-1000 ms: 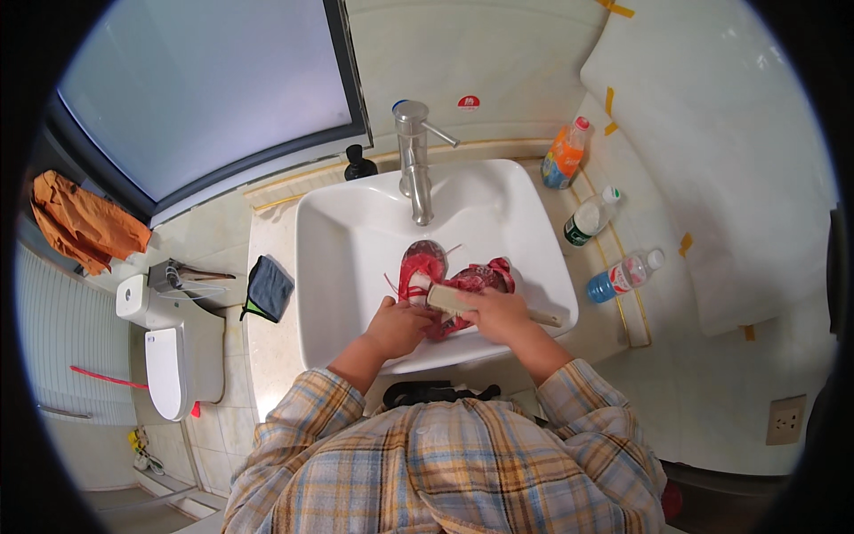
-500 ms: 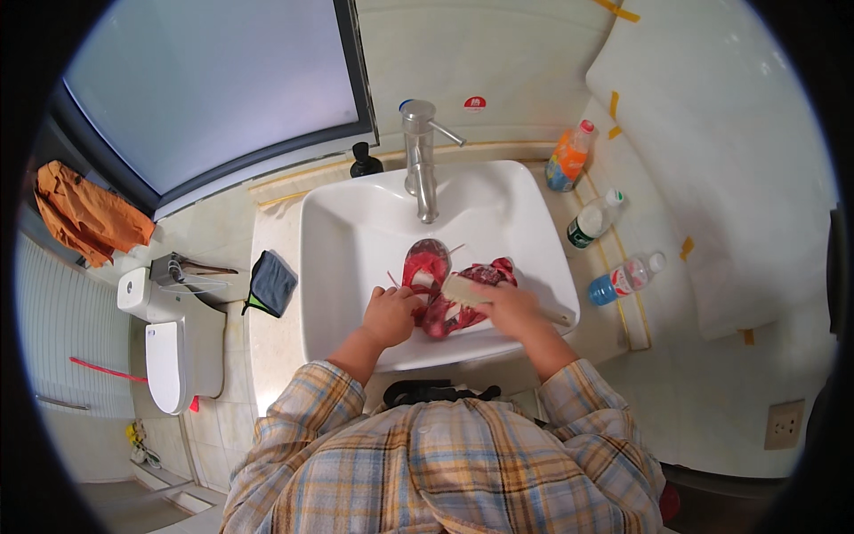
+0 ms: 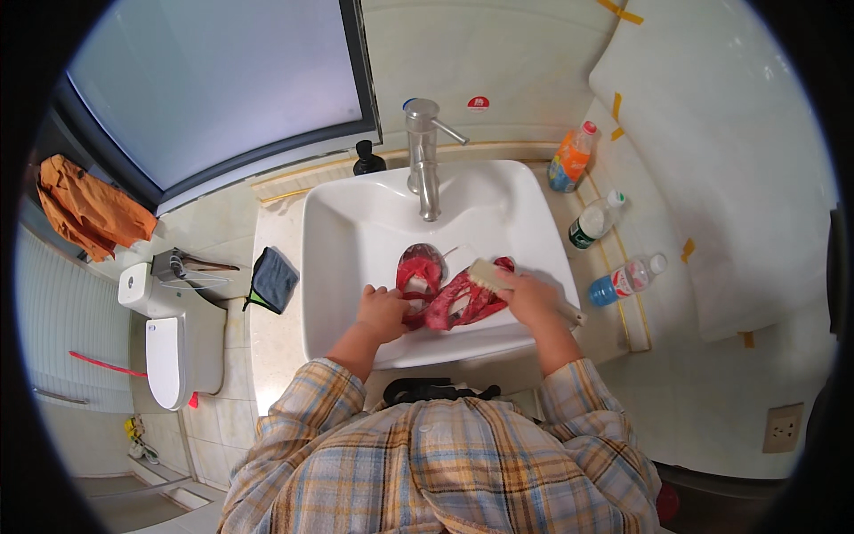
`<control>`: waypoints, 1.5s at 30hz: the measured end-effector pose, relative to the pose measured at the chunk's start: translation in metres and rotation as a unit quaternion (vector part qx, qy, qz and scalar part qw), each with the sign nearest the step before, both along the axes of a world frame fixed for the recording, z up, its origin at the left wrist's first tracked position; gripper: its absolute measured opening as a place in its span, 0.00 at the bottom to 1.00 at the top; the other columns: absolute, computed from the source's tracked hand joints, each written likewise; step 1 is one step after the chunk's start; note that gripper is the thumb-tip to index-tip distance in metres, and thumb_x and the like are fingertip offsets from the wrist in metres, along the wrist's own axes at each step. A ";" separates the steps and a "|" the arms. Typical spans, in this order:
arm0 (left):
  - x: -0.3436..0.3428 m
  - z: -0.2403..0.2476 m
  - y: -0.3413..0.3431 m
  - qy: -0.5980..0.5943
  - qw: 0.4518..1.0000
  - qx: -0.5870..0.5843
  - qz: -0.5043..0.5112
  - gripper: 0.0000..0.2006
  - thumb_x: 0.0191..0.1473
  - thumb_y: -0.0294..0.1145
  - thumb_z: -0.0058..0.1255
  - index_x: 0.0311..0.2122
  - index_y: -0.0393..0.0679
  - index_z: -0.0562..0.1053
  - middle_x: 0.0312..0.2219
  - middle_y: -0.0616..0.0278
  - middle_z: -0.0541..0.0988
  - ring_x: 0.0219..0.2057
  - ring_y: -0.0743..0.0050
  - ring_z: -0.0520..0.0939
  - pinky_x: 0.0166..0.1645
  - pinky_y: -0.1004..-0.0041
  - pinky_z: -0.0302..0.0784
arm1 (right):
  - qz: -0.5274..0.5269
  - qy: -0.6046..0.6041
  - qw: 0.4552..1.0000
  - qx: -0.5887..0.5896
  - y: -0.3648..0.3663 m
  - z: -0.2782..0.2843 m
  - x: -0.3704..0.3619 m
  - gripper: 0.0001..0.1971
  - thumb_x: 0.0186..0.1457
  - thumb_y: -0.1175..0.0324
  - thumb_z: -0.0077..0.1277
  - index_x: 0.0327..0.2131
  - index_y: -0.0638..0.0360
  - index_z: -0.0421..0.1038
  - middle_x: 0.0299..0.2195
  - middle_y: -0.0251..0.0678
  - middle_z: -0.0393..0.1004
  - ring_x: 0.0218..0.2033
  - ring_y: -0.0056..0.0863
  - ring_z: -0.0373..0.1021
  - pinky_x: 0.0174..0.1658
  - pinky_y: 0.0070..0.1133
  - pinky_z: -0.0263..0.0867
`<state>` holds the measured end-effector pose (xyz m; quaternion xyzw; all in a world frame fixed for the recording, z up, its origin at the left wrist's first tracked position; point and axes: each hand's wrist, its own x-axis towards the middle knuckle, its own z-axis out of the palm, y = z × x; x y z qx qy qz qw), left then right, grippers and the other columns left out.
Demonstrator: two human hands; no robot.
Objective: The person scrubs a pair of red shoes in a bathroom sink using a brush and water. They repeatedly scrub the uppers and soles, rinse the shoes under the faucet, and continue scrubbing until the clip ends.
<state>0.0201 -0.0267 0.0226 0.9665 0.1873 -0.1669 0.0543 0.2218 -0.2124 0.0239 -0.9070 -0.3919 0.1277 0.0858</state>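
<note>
A wet red garment (image 3: 454, 301) with dark patterning, a rounded cup-like part and thin strips lies in the white sink (image 3: 334, 258). Its exact kind is unclear. At its left edge, my left hand (image 3: 382, 311) has its fingers closed over the red fabric, pressing it near the basin's front. My right hand (image 3: 532, 301) grips a pale scrubbing brush (image 3: 487, 275); the bristled head rests on or just over the garment's right part, and the handle's end pokes out past my wrist. Above the basin stands a metal faucet (image 3: 425, 160).
Three bottles, one orange (image 3: 572, 158), one with a green cap (image 3: 596, 221) and one with blue liquid (image 3: 627, 279), line the counter's right. A dark pump bottle (image 3: 367, 158) stands behind the sink. A grey cloth (image 3: 272, 281) lies left of it, and a toilet (image 3: 169, 360) is further left.
My right hand and the brush have shifted right and a little away from my left hand. My left hand has moved slightly left, and the red fabric lies a bit differently.
</note>
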 end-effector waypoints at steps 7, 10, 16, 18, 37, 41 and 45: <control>-0.014 0.004 0.022 -0.314 0.942 0.022 0.113 0.09 0.36 0.25 0.54 0.26 0.56 0.76 0.29 0.71 0.74 0.32 0.70 0.74 0.38 0.68 0.61 | -0.036 -0.018 0.999 -0.015 -0.004 -0.001 0.008 0.20 0.50 0.54 0.49 0.49 0.26 0.65 0.37 0.33 0.71 0.37 0.33 0.70 0.39 0.30 0.64; -0.007 0.018 0.019 -0.426 0.902 0.055 0.044 0.07 0.37 0.25 0.53 0.24 0.54 0.75 0.28 0.73 0.74 0.30 0.73 0.74 0.37 0.69 0.61 | -0.035 -0.031 0.999 -0.009 -0.004 0.000 0.004 0.21 0.50 0.54 0.49 0.50 0.26 0.65 0.37 0.33 0.71 0.38 0.34 0.70 0.38 0.30 0.64; 0.013 0.046 -0.006 -0.563 0.823 0.066 -0.017 0.11 0.32 0.23 0.56 0.22 0.56 0.71 0.25 0.80 0.74 0.25 0.79 0.71 0.34 0.72 0.57 | -0.067 -0.028 0.997 0.033 -0.007 0.007 0.014 0.20 0.51 0.55 0.49 0.50 0.28 0.64 0.35 0.36 0.70 0.37 0.37 0.70 0.38 0.32 0.65; 0.017 0.051 -0.011 -0.590 0.805 0.055 -0.027 0.11 0.31 0.24 0.56 0.22 0.56 0.71 0.25 0.81 0.74 0.25 0.79 0.71 0.33 0.72 0.57 | -0.088 -0.028 0.994 0.055 -0.011 0.012 0.020 0.21 0.51 0.55 0.49 0.50 0.28 0.64 0.36 0.36 0.70 0.37 0.37 0.69 0.38 0.32 0.65; -0.008 0.007 -0.027 -0.241 0.960 -0.139 0.014 0.16 0.38 0.21 0.46 0.31 0.59 0.77 0.34 0.68 0.73 0.39 0.70 0.73 0.47 0.62 0.54 | 0.106 0.039 0.990 0.087 0.009 0.014 -0.033 0.20 0.50 0.55 0.49 0.50 0.34 0.65 0.35 0.36 0.70 0.35 0.38 0.69 0.36 0.32 0.65; -0.014 0.004 -0.025 -0.176 0.971 -0.159 -0.016 0.11 0.39 0.25 0.47 0.25 0.57 0.78 0.35 0.67 0.73 0.41 0.71 0.72 0.47 0.62 0.54 | 0.098 0.008 0.995 -0.003 0.016 0.006 -0.022 0.21 0.51 0.55 0.48 0.51 0.34 0.64 0.35 0.37 0.70 0.36 0.38 0.70 0.36 0.33 0.65; -0.015 0.001 -0.024 -0.219 0.964 -0.147 -0.014 0.10 0.39 0.26 0.47 0.25 0.56 0.78 0.35 0.67 0.73 0.40 0.70 0.72 0.47 0.62 0.54 | 0.003 -0.045 0.999 -0.017 0.015 0.009 0.013 0.20 0.52 0.55 0.47 0.50 0.35 0.64 0.37 0.38 0.70 0.36 0.38 0.70 0.37 0.33 0.65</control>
